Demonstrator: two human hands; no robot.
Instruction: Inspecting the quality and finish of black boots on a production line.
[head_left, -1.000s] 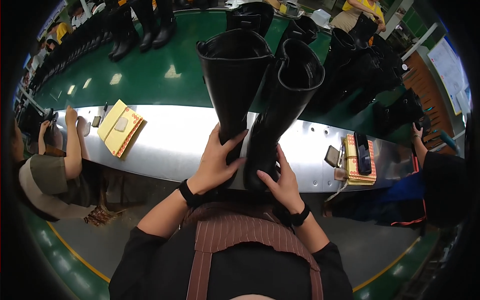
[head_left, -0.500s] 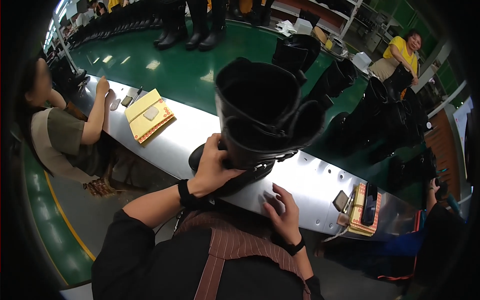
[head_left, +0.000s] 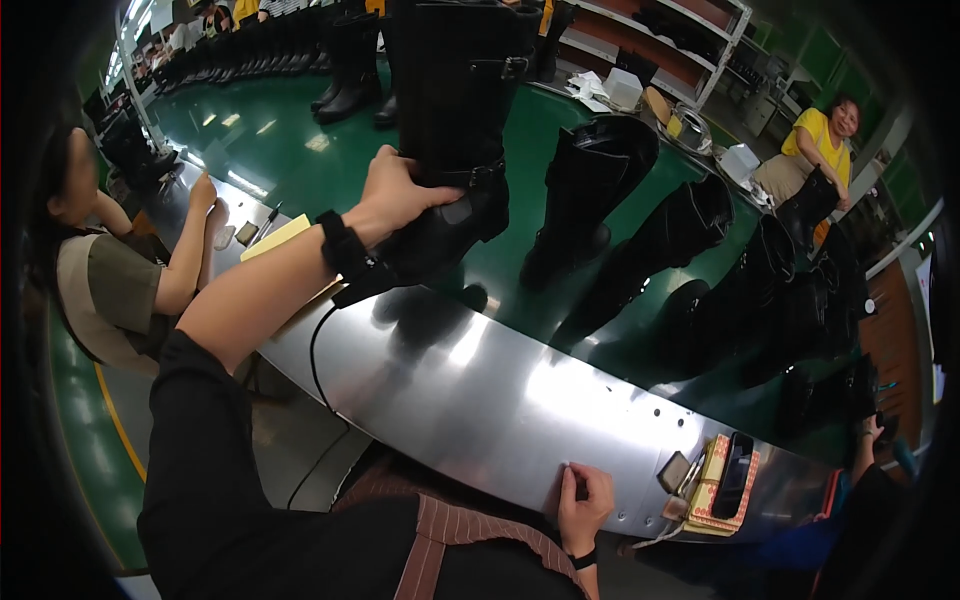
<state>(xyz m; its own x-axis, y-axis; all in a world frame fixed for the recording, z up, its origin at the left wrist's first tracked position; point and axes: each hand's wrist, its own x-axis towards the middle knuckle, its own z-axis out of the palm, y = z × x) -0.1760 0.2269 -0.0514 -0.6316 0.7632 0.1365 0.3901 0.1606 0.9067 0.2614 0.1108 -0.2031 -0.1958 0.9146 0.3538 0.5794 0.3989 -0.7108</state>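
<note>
My left hand [head_left: 392,200] grips a tall black boot [head_left: 455,110] around its ankle, just below a buckled strap. The boot is held upright, with its toe toward me and its top cut off by the upper edge of the view. Its dark reflection shows on the shiny metal worktop [head_left: 470,390] underneath. At the worktop's near edge, my right hand [head_left: 585,505] is loosely closed, its fingers curled and nothing visible in them.
Several black boots [head_left: 590,190] stand on the green surface [head_left: 480,290] beyond the worktop. On the right lie a yellow pad [head_left: 705,510] and a phone [head_left: 737,475]. A yellow box [head_left: 275,240] is partly behind my left forearm. A co-worker [head_left: 110,270] sits at left; another person [head_left: 820,145] is far right.
My left hand has lifted the boot up and away from me, from the metal worktop to over the green surface. My right hand has moved slightly nearer me and its fingers have curled in.
</note>
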